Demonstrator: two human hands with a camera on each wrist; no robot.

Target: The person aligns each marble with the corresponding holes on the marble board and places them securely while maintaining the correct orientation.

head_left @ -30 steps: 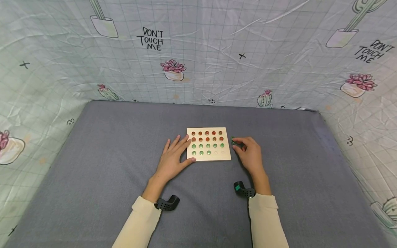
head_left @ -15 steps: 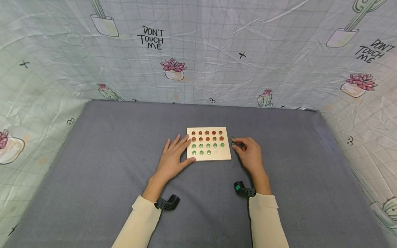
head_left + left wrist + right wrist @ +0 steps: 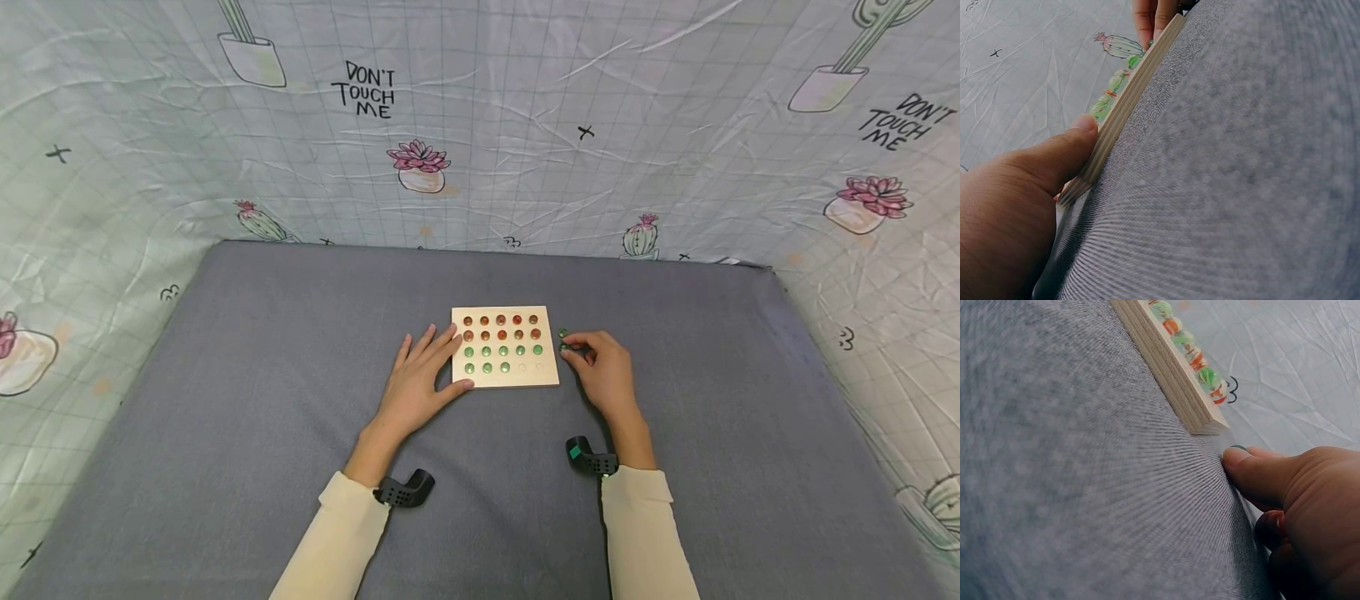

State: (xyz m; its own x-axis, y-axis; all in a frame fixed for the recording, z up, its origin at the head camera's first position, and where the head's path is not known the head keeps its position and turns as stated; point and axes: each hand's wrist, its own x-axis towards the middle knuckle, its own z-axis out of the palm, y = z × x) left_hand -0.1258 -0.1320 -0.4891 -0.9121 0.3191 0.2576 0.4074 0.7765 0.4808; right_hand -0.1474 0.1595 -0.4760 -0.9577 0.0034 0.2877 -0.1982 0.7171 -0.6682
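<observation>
A pale wooden board (image 3: 513,380) lies on the cloth, bearing rows of orange-red marbles (image 3: 501,320) at the back and green marbles (image 3: 503,352) in front. Two shallow hollows at its front right corner hold no marble. My left hand (image 3: 411,392) rests with spread fingers on the board's left edge, its thumb on the front corner in the left wrist view. Just off the right edge, my right hand (image 3: 606,375) pinches a green marble (image 3: 563,347) between thumb and forefinger. In the right wrist view the thumb hides most of this marble.
Another loose green marble (image 3: 562,332) lies on the cloth behind my right fingertips. A grey cloth (image 3: 315,333) covers the table. Behind and at both sides hangs a printed curtain (image 3: 510,108). Each wrist wears a black camera band (image 3: 405,490).
</observation>
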